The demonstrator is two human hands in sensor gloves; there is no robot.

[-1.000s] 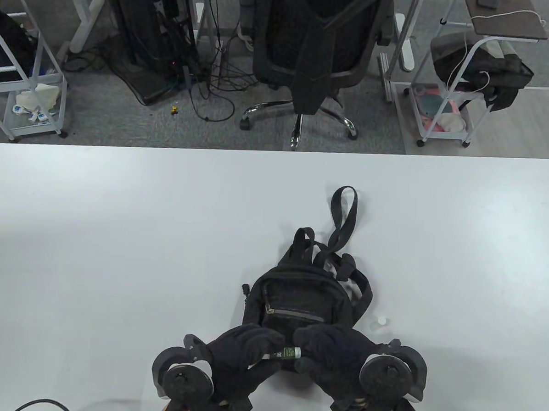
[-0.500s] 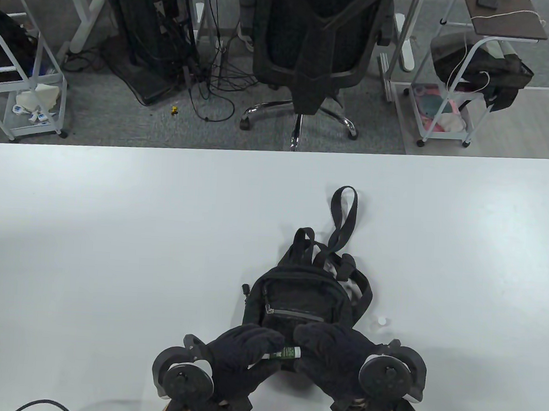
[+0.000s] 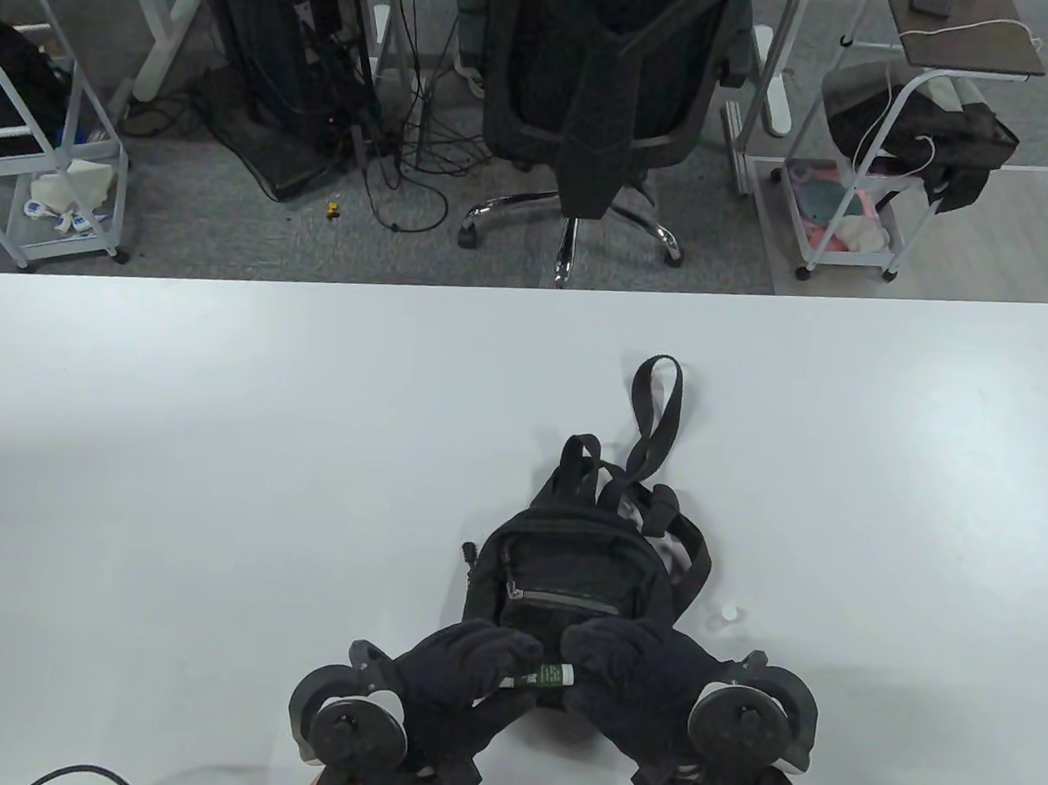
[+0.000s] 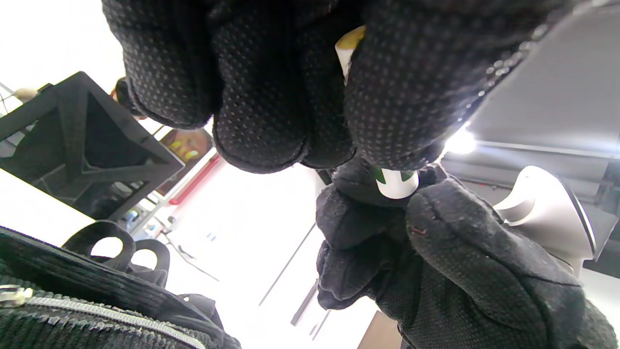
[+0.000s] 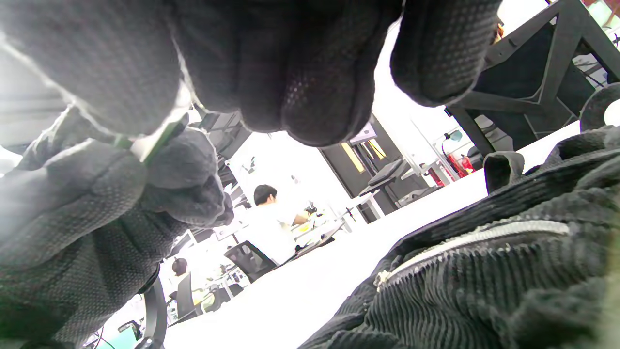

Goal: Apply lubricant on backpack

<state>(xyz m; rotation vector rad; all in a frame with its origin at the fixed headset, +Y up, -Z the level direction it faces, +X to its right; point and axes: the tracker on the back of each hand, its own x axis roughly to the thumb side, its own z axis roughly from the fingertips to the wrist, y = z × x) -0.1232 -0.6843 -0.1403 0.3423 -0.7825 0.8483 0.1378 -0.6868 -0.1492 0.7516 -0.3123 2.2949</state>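
Both hands, the left hand [image 3: 460,683] and the right hand [image 3: 640,679], are gripping opposite ends of a small green lubricant tube [image 3: 544,674] just above the near edge of the black backpack [image 3: 580,575] lying on the white worktop [image 3: 223,447], with what is probably its cap [image 3: 728,613] sitting beside the bag.

Gloved fingers [image 5: 310,72] over corduroy backpack [image 5: 484,281]

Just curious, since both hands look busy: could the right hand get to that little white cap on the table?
Probably yes, but not while it's occupied. The right hand grips the tube together with the left hand. The cap lies on bare table beside the backpack, with nothing between.
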